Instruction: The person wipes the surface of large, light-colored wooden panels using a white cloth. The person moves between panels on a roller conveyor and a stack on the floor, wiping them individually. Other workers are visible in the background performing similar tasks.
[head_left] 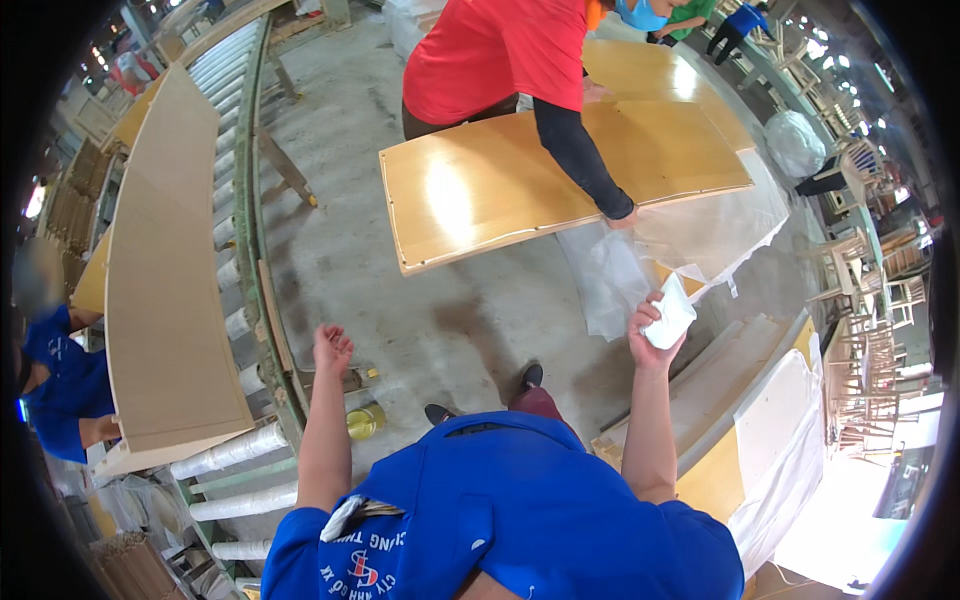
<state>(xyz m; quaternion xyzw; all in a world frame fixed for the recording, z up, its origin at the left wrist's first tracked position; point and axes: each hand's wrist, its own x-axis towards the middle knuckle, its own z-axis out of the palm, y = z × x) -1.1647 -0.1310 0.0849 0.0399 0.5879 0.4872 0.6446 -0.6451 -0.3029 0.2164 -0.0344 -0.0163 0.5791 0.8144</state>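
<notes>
My right hand point(650, 335) is closed around a folded white cloth point(671, 314), lifted above the floor on the right. My left hand point(333, 350) hangs in the air on the left with its fingers loosely curled and slightly apart; nothing shows in it. Ahead of me lies a long glossy yellow-brown wooden panel point(500, 190), over another panel point(640, 65). A co-worker in a red shirt point(490, 60) leans over it, one dark-sleeved arm reaching to its near edge. Translucent plastic sheeting point(700, 225) spreads beneath the panel, just beyond my right hand.
A roller conveyor point(235, 455) runs along the left and carries a large pale wooden panel point(165, 270). Beside it another person in blue point(68, 385) stands. Wrapped panels point(770, 440) are stacked at the right. A yellow-green round object point(366, 421) sits on the floor by the conveyor. Wooden chairs point(865, 370) stand farther right.
</notes>
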